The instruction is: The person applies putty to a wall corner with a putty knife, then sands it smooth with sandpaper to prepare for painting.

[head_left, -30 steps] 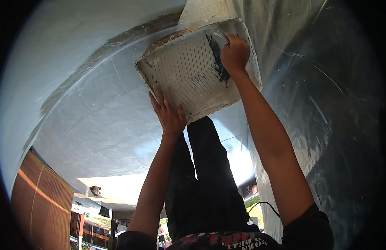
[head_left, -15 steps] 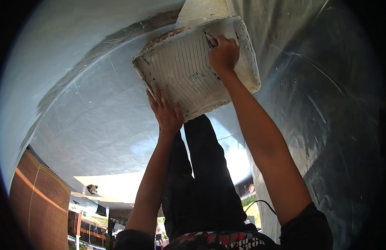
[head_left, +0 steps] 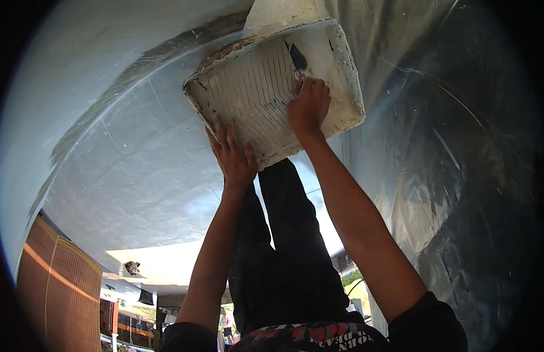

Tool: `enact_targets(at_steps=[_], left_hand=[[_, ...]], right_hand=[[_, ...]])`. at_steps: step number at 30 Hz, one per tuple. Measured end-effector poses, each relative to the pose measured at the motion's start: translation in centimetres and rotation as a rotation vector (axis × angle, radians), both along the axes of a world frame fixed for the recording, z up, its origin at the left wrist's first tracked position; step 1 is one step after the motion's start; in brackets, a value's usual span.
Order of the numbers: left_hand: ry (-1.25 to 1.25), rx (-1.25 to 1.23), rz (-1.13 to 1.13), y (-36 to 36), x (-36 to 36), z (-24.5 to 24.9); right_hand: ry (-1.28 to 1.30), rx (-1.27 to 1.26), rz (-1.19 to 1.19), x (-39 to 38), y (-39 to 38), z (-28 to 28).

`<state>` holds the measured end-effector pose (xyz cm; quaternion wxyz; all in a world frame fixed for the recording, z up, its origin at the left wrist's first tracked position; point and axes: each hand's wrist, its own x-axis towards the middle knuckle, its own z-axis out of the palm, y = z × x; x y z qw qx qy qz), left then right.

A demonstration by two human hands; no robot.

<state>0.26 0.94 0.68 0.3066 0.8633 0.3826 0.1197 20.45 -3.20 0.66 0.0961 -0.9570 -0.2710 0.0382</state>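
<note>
A paint-crusted white tray (head_left: 242, 88) with a ridged slope lies tilted in front of me. My left hand (head_left: 234, 157) rests on its near left edge, fingers spread over the rim. My right hand (head_left: 309, 105) is closed over the tray's deeper right part, pinching a pale, thin piece too small to make out. Just beyond those fingertips, a dark patch (head_left: 297, 58) shows on the tray's inner surface.
Clear plastic sheeting (head_left: 436, 176) hangs or lies along the right. A curved pale wall (head_left: 55, 88) runs along the left above grey floor tiles (head_left: 148, 152). A woven brown blind (head_left: 60, 281) is at lower left. A distant person (head_left: 228, 328) shows near the bottom.
My right hand has moved down and toward me across the tray, uncovering the dark patch. The tray has shifted slightly left. My left hand stays at its edge.
</note>
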Motion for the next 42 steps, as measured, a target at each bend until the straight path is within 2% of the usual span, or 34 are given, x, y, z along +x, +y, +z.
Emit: enact_targets(at_steps=[2,4,7,9,11,13,15,16,18,19,21,22,23,24,28,31,35,37,40,42], left_hand=[[-0.04,-0.037,0.03,0.0,0.0,0.1],[-0.033,-0.041,0.023,-0.1,-0.1,0.1],[-0.035,-0.042,0.01,0.1,-0.1,0.3],[-0.04,-0.044,0.005,0.3,0.0,0.2],[-0.061,-0.025,0.001,0.1,-0.1,0.0],[-0.066,-0.023,0.008,-0.1,-0.1,-0.3],[-0.07,-0.017,0.022,-0.5,-0.3,-0.1],[-0.056,-0.029,0.032,-0.4,-0.1,0.0],[-0.052,-0.021,0.038,-0.2,-0.2,0.5],[-0.009,-0.053,0.007,-0.1,-0.4,1.0],[0.028,-0.041,-0.007,0.6,-0.6,2.7],[0.143,-0.041,-0.026,0.9,-0.7,4.1],[0.254,-0.04,-0.048,1.4,-0.8,5.4],[0.218,-0.06,-0.047,2.2,-1.0,6.6],[0.129,-0.03,0.01,5.9,-0.8,13.8],[-0.045,0.061,0.042,9.1,0.3,20.0],[-0.295,0.315,-0.041,14.1,2.8,29.5],[-0.39,0.452,-0.063,17.2,4.4,35.2],[-0.601,0.696,-0.08,21.0,5.8,44.1],[-0.691,0.809,-0.049,22.7,6.0,50.3]], right_hand=[[-0.051,-0.008,-0.006,-2.3,-1.0,0.9],[0.171,0.051,0.021,-2.0,-1.9,2.5],[0.209,0.098,-0.006,2.0,-2.9,3.4],[0.118,0.124,0.003,3.7,-2.2,2.6],[0.051,-0.1,-0.044,2.8,-1.7,1.1],[0.063,-0.1,-0.005,-0.3,-1.2,1.2],[0.119,0.063,-0.047,-2.3,-1.5,2.0],[0.115,0.067,-0.043,-2.9,-2.0,2.8],[0.417,0.086,0.022,-4.0,-3.4,3.7],[0.408,0.109,0.03,-4.0,-3.7,4.1],[1.079,0.481,-0.351,-3.1,-4.3,5.0],[1.08,0.512,-0.324,-2.5,-4.2,6.2],[1.259,0.68,-0.486,-1.9,-4.1,7.6],[1.438,0.849,-0.646,-1.5,-3.6,9.6],[1.57,1.071,-0.569,-0.3,-0.5,19.7],[1.587,1.247,-0.367,0.8,1.5,25.2],[1.459,1.388,-0.081,1.8,5.3,35.9],[1.42,1.479,0.063,2.2,7.7,43.0],[1.187,1.444,0.332,3.5,10.1,51.9],[1.021,1.528,0.466,3.4,11.5,58.3]])
